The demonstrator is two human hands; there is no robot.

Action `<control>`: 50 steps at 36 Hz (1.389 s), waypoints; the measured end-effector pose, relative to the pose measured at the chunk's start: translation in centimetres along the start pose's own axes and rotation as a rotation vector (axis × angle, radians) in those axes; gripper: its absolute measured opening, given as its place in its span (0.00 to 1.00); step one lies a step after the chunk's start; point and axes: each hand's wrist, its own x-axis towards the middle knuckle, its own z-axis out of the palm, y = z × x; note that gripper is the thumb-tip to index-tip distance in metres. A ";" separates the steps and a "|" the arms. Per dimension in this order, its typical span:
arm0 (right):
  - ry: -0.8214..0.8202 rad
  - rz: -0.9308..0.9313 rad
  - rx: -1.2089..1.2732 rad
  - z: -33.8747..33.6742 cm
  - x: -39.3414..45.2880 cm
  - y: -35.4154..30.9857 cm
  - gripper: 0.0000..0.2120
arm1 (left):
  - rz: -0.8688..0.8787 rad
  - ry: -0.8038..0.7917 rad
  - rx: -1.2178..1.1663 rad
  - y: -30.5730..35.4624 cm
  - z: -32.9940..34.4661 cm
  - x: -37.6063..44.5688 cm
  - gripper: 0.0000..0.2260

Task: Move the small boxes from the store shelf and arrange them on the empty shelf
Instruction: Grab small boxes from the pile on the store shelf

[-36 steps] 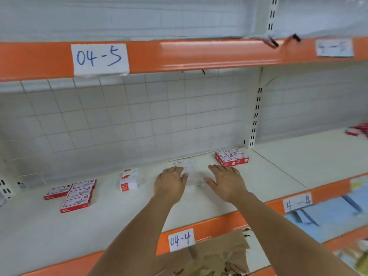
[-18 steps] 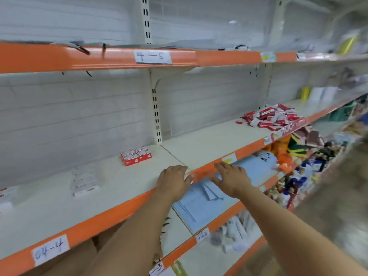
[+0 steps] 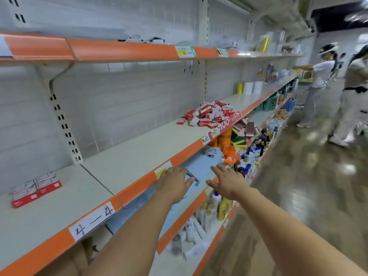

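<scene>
A loose pile of small red and white boxes (image 3: 209,116) lies farther along the cream shelf (image 3: 139,156), near its orange front edge. A small tidy stack of the same boxes (image 3: 35,189) sits on the shelf section at the left, close to the back wall. My left hand (image 3: 173,183) and my right hand (image 3: 227,181) are both stretched out in front of the shelf's orange edge, fingers spread, holding nothing. Both hands are well short of the pile.
A handwritten label "4-4" (image 3: 92,221) is stuck on the orange edge. Lower shelves hold bottles (image 3: 215,208), sponges (image 3: 245,130) and orange packs (image 3: 225,140). Two people (image 3: 318,84) stand in the aisle at the right, on a glossy floor (image 3: 308,186).
The view has swung right along the aisle. My hands left the placed boxes on the shelf and now hover empty past its edge; the pile has come closer into view.
</scene>
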 end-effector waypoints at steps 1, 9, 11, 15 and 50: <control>0.003 0.008 -0.003 -0.2 0.8 0.6 0.31 | 0.012 0.008 -0.008 0.1 0.3 1.2 0.22; 0.022 0.031 -0.005 -2.8 8.2 4.5 0.31 | 0.035 0.059 -0.026 0.2 -0.1 10.6 0.20; 0.044 0.033 -0.008 -3.3 10.1 5.2 0.30 | 0.025 0.077 -0.032 0.0 -0.1 12.9 0.19; 0.085 0.035 -0.008 -3.5 13.5 6.9 0.30 | -0.003 0.098 -0.081 -0.1 0.2 16.9 0.19; 0.174 -0.374 0.021 -6.6 44.3 15.1 0.21 | -0.387 0.181 -0.081 0.5 3.9 43.5 0.31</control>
